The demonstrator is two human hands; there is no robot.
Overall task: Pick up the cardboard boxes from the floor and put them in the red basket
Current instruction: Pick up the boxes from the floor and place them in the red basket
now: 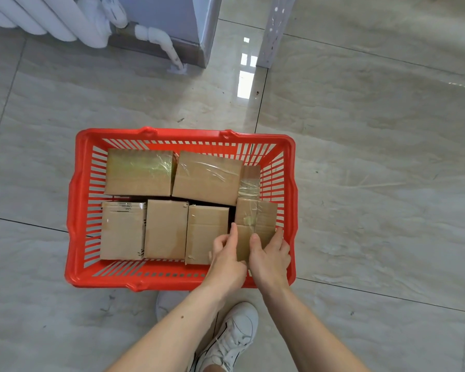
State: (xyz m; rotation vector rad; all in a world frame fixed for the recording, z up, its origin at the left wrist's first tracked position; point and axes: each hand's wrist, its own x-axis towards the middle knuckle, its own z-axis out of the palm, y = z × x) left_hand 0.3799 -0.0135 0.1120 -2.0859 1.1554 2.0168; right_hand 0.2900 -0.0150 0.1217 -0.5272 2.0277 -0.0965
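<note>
The red basket [75, 210] stands on the tiled floor in front of me, holding several taped cardboard boxes. Two larger boxes [138, 171] [207, 178] fill its far half. Three smaller boxes [122, 232] [165, 229] [203, 229] lie side by side in the near half. At the near right corner a taped box [258, 218] sits tilted, and both hands hold it. My left hand [226, 256] grips its left edge, and my right hand [270, 253] grips its near right edge.
A white radiator [38, 17] and its pipe [161, 41] stand at the far left against a grey cabinet base [199, 28]. A white metal post [274, 30] rises beyond the basket. My white shoes [234, 334] are just behind the basket.
</note>
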